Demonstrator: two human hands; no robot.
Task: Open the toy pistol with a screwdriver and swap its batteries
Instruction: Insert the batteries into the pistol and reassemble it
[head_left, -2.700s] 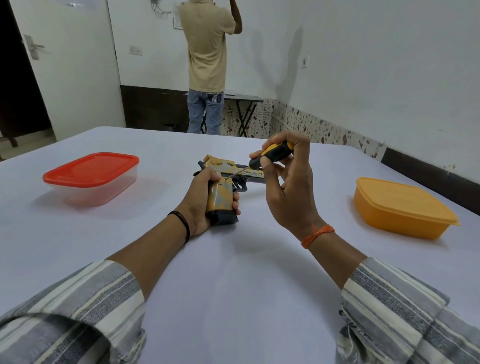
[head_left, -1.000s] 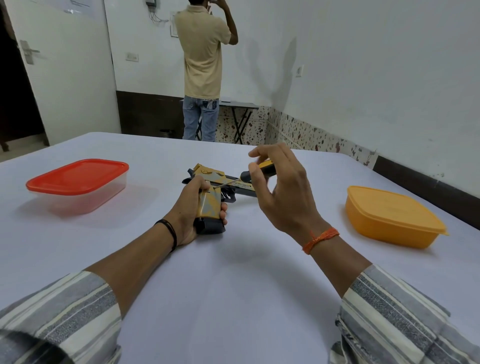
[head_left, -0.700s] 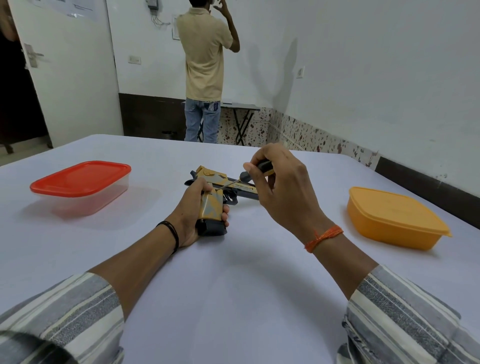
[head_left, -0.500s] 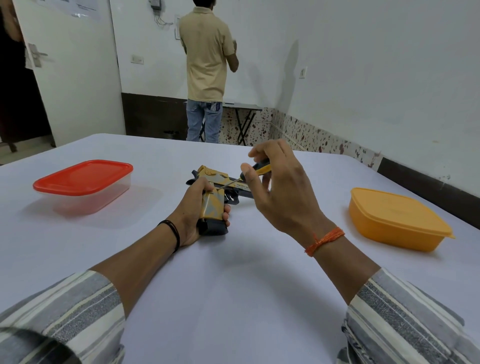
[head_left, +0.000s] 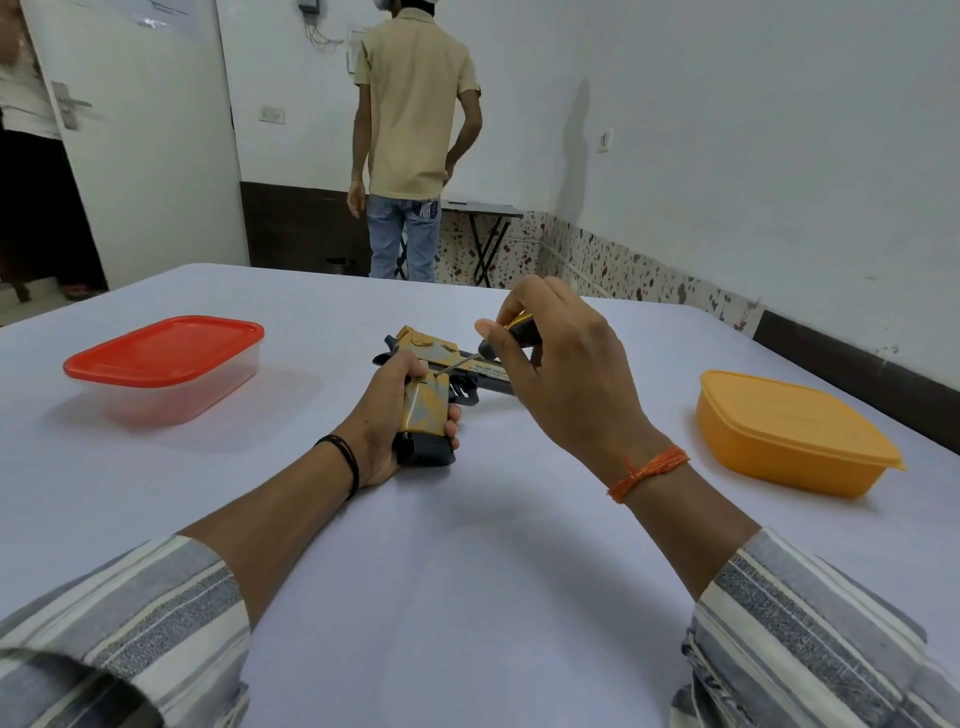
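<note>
Since earlier, unmoved: slim metal screwdriver (head_left: 470, 357) tip against mottled pistol (head_left: 427, 400).

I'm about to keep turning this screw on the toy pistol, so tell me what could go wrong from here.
1. The screwdriver tip sits right beside the left hand thumb on the toy pistol; a slip could jab it.
2. The right hand holds only the handle end with its fingertips, so the slanted shaft may cam out of the screw.
3. A freed screw could roll off across the table; both containers are lidded.

Bare room: door (head_left: 140, 135), folding table (head_left: 483, 210)
</note>
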